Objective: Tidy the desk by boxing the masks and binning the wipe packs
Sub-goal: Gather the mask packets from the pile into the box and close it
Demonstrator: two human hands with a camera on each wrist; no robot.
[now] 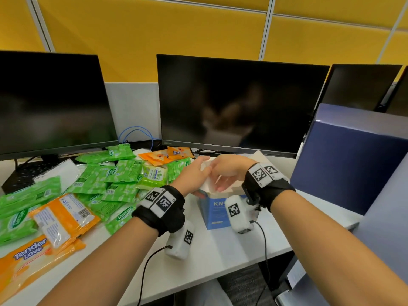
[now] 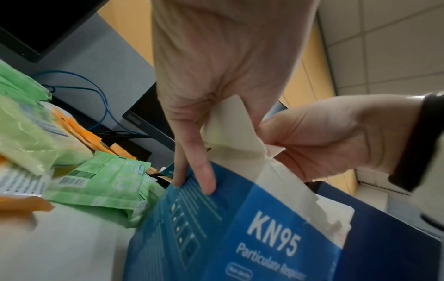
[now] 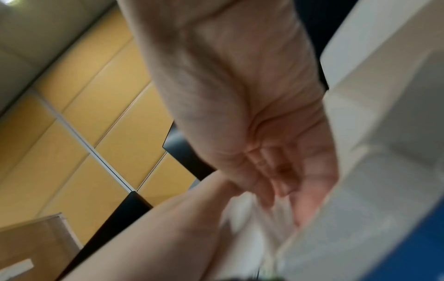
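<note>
A blue KN95 mask box (image 1: 215, 214) stands upright on the white desk (image 1: 220, 250), its top flaps open. My left hand (image 1: 194, 176) grips the box's left top edge, with a white flap (image 2: 230, 129) held between thumb and fingers (image 2: 204, 175). My right hand (image 1: 228, 172) reaches into the mouth of the box (image 2: 276, 237) from the right. Its curled fingers (image 3: 276, 180) pinch a white mask (image 3: 250, 218), which is blurred and mostly hidden. Several green wipe packs (image 1: 123, 171) and orange wipe packs (image 1: 64, 217) lie heaped to the left.
Two dark monitors (image 1: 240, 102) stand at the back, with a blue cable (image 1: 136, 131) between them. A tall dark blue container (image 1: 353, 160) sits at the desk's right end. Wrist-camera cables hang over the front edge.
</note>
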